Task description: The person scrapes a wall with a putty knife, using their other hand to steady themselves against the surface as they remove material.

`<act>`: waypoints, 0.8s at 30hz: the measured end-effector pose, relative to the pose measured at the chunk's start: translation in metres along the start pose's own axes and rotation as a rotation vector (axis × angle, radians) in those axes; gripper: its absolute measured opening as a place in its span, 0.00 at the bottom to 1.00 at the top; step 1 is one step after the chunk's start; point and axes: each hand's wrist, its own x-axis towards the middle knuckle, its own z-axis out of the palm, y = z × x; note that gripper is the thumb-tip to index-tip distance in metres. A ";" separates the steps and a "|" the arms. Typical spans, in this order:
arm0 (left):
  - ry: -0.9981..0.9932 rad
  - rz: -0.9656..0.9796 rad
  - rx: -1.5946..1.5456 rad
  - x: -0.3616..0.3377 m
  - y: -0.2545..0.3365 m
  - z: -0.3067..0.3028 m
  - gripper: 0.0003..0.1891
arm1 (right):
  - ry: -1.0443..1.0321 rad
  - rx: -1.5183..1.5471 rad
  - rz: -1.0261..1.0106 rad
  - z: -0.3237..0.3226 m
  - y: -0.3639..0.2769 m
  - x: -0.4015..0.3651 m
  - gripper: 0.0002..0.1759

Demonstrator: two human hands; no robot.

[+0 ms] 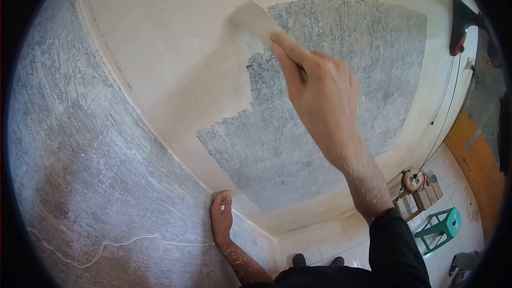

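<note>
My right hand (325, 90) is wrapped round the handle of a wide-bladed scraper (255, 22), its blade against the wall. Beneath and beside the blade, a pale smooth coat (170, 58) borders a rough grey patch (330, 144) with a ragged, stepped edge. Lower down, my left hand (222, 216) rests against the wall close to the inside corner, fingers pointing up and a small gap between them. It holds nothing that I can make out. Light flecks dot both forearms.
The left wall (106, 181) is mottled grey with a pale wavy line. At right, a cable reel (414, 180) sits on a wooden stool (426, 197), near a green plastic stool (442, 229). Cords hang along the wall's right side. Another person's foot (456, 264) shows at lower right.
</note>
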 end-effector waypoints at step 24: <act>-0.063 -0.028 0.047 -0.009 0.000 -0.005 0.18 | -0.011 0.008 0.062 -0.007 0.007 -0.002 0.14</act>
